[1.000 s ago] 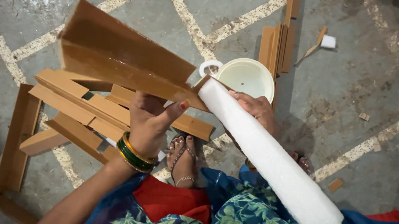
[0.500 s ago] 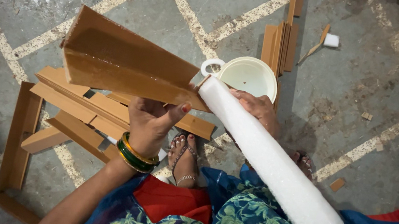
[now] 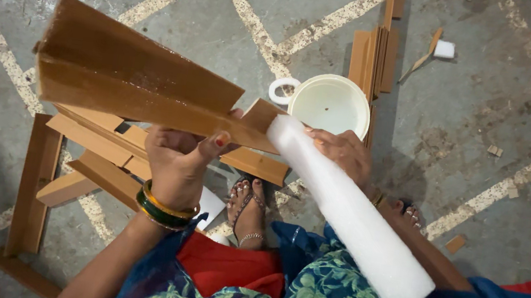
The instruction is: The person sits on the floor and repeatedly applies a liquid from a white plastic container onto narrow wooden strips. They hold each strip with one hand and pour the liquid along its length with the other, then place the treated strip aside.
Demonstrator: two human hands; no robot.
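Being gripped from below by the closed left hand [image 3: 176, 161], the brown L-shaped cardboard piece [image 3: 131, 80] is being held level so the white foam strip [image 3: 346, 211], clasped in the closed right hand [image 3: 342, 151], is being lined up against its right end, over the white cup [image 3: 327, 102].

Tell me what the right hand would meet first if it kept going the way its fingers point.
Probably the brown cardboard corner piece: the right hand, gripping the white foam bar, points left toward its near end. Depth is unclear.

No labels, signs or screens are showing. 1 brown cardboard corner guard [image 3: 131, 80], an angled packing strip, is lying raised at 10 o'clock, with similar strips [image 3: 98, 147] stacking beneath it.
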